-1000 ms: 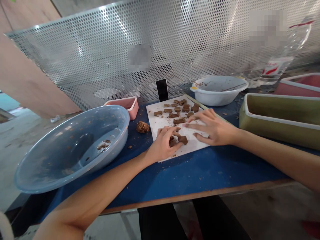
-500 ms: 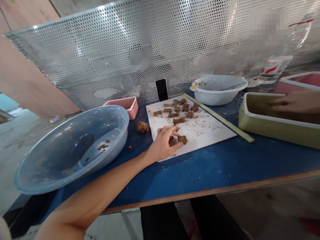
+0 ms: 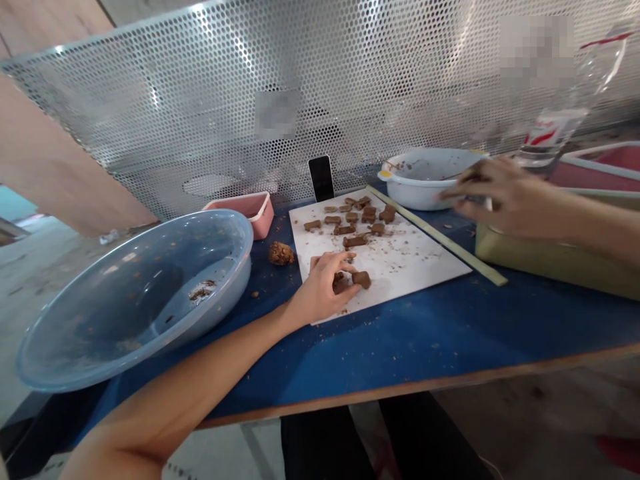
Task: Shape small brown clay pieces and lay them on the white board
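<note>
A white board point(image 3: 425, 267) lies on the blue table, holding several brown clay pieces point(image 3: 355, 241), many of them bone-shaped. At its near left part, my left hand point(image 3: 323, 287) curls thumb and fingers around a small brown clay piece point(image 3: 361, 280). The thumb meets its near side, while more brown clay shows within the curve of the hand. My right hand point(image 3: 500, 197) is raised over the left end of the olive-green box point(image 3: 545, 260), in front of the white basin point(image 3: 417, 193). Its fingers are bent and blurred around something too unclear to name.
A large blue basin point(image 3: 200, 327) stands left, beside a pink box point(image 3: 263, 217) and a rough brown lump point(image 3: 281, 253). A flat strip point(image 3: 440, 240) lies along the board's right edge. A phone point(image 3: 321, 179) leans against the perforated metal screen point(image 3: 225, 120). A bottle point(image 3: 555, 127) stands back right.
My right hand has come up out of the olive-green box and moved left toward the white basin. My left hand stays at the clay piece. The view has shifted slightly.
</note>
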### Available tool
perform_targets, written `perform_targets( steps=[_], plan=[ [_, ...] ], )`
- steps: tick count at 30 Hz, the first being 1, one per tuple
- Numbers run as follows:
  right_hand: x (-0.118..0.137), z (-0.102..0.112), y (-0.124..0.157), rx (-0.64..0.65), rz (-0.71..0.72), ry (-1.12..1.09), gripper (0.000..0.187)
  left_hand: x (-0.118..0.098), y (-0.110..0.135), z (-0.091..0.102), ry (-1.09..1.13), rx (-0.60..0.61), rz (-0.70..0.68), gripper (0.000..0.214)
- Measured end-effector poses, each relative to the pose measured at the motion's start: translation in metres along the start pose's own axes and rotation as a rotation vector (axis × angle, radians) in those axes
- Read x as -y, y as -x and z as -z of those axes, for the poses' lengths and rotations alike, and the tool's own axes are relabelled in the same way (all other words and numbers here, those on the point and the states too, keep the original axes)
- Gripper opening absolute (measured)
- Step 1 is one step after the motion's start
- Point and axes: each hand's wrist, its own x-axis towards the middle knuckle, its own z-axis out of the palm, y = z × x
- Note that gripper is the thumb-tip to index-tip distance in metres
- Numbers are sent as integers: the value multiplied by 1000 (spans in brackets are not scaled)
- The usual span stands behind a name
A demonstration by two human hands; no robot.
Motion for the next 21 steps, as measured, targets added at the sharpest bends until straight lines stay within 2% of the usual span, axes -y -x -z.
perform_targets(
  steps=[1, 4, 7, 10, 15, 18, 21],
  plan=[
    [24, -9, -9, 68, 107, -68, 49, 0, 0, 0, 0, 0, 3, 58],
    [83, -42, -23, 77, 298, -240, 34, -1, 2, 0, 12, -7, 9, 63],
    [112, -71, -21, 85, 371, -374, 37, -3, 4, 1, 24, -13, 55, 70],
    [119, -83, -12, 111, 398, -405, 41, -6, 4, 2, 21, -3, 86, 70],
    [117, -82, -4, 164, 438, -369, 41, -10, 1, 3, 39, 15, 69, 67],
    [116, -82, -5, 112, 418, -286, 36, -10, 1, 3, 44, 0, 57, 67],
    [118, -84, -6, 82, 466, -281, 34, -9, 1, 2, 24, -3, 38, 67]
  ],
)
